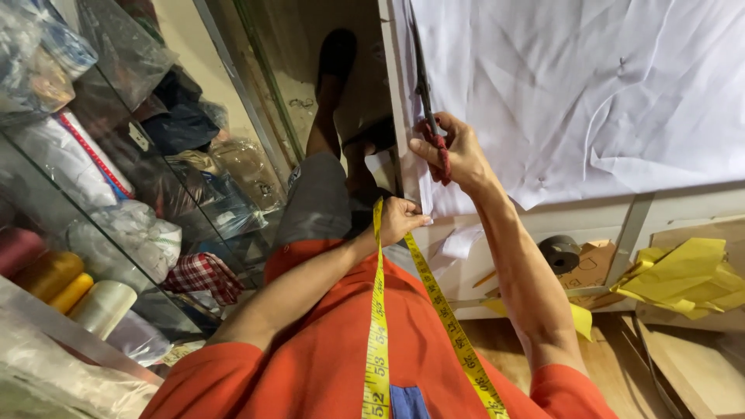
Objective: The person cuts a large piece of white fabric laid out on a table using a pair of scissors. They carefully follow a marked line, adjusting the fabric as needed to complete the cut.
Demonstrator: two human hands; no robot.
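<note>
- 2 hands work at the near edge of our white fabric (590, 93), which lies spread over the pale table (543, 225).
- Our right hand (458, 155) is clenched through the red-wrapped handles of the scissors (431, 116), whose dark blades run along the fabric's edge.
- Our left hand (400, 217) pinches the fabric's lower corner just below the right hand.
- Our yellow measuring tape (380, 326) hangs over the orange shirt.
- Clear plastic packages (233, 167) of folded cloth fill the glass shelves at left; thread cones (58, 283) in maroon, yellow and cream lie below.
- Yellow paper pieces (683, 279) sit under the table at right, near a grey tape roll (560, 252).
</note>
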